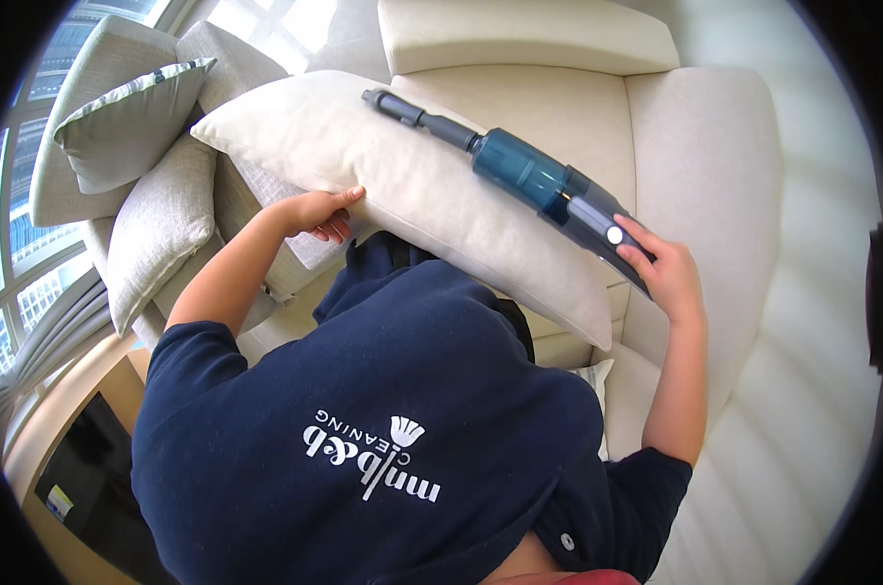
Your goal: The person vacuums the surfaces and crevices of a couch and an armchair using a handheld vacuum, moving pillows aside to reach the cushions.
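Observation:
A long cream cushion [441, 190] lies slantwise in front of my body, across the sofa seat. My left hand [320, 216] holds its near edge, thumb on top and fingers curled beneath. In my right hand [661, 267] is the grey handle of a cordless handheld vacuum cleaner [522, 172] with a teal see-through dust bin. Its narrow dark nozzle [394, 107] points to the upper left, over the cushion's far part. Whether the nozzle touches the fabric I cannot tell.
The cream sofa [522, 106] has a broad armrest [704, 205] on the right. Grey cushions, including a trimmed one [134, 128], are piled at left by the window [10, 212]. A gathered curtain [53, 340] and wooden furniture with a dark panel [90, 453] stand lower left.

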The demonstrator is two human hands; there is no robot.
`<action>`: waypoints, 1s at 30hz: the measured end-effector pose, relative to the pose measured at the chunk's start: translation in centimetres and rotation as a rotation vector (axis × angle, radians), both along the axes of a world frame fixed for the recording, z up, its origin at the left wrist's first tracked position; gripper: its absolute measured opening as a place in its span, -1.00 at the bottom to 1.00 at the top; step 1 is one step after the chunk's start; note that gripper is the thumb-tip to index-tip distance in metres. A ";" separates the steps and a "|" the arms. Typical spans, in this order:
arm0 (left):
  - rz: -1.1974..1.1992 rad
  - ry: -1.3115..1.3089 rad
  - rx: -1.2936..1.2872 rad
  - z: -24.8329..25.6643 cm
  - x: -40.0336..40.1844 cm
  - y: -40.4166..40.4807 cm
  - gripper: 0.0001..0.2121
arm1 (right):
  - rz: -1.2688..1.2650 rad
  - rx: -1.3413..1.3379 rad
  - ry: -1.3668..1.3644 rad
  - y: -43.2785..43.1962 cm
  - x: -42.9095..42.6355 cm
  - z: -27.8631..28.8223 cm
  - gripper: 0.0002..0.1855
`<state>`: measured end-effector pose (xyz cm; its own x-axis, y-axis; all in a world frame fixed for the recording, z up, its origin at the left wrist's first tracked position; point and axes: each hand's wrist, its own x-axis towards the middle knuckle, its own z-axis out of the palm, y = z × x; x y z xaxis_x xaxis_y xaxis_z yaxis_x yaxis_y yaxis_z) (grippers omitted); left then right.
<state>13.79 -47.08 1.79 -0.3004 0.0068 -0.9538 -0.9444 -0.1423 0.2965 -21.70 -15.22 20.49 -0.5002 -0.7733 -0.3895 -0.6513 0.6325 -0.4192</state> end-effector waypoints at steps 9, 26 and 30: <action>-0.008 0.046 0.028 0.3 0.2 0.2 -0.20 | 0.199 0.070 0.201 2.1 4.8 10.3 -0.58; -0.310 0.009 -0.018 -0.3 -0.8 0.1 -0.22 | -0.232 0.250 0.199 4.2 2.8 7.6 -0.62; -0.538 0.233 -0.057 3.4 -5.0 -0.2 -0.40 | -0.405 0.053 -0.148 0.8 5.3 7.6 -0.48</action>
